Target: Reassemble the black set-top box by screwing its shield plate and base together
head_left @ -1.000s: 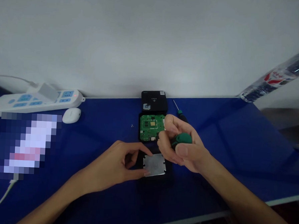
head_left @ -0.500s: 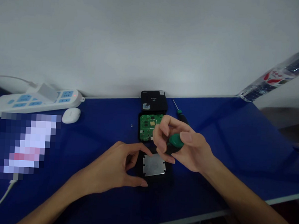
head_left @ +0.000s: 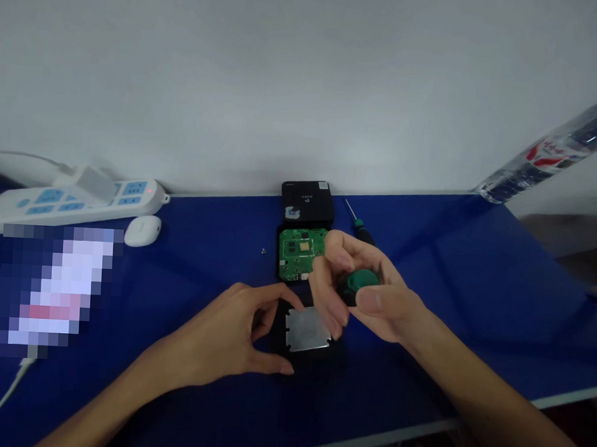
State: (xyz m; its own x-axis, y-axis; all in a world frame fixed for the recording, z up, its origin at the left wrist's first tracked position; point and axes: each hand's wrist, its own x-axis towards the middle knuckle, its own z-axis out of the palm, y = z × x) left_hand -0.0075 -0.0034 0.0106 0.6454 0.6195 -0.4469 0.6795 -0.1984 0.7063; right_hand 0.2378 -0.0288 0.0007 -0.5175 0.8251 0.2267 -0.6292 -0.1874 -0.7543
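My left hand [head_left: 233,333] grips the near left side of a black plastic cover [head_left: 339,356], its thumb at the near edge and its index finger at the far edge. A silver metal plate [head_left: 305,330] with notched edges lies in the cover. My right hand [head_left: 360,287] is closed around a screwdriver [head_left: 364,280] with a green and black handle, above the cover's right side. The hand hides the screwdriver's shaft and tip. Just beyond, a green circuit board [head_left: 297,250] sits in a black case, partly covered by my right fingers.
A black box [head_left: 307,202] stands against the wall. Beside it lies a second screwdriver [head_left: 357,223]. Small screws [head_left: 263,252] lie left of the board. A power strip [head_left: 129,204], white earbud case [head_left: 142,231] and blurred phone [head_left: 65,288] are at left, a wrapped bottle [head_left: 552,153] at right.
My right hand has shifted slightly right with the screwdriver, and its lower fingers have curled over the plate's right edge. My left hand and the cover stay in place.
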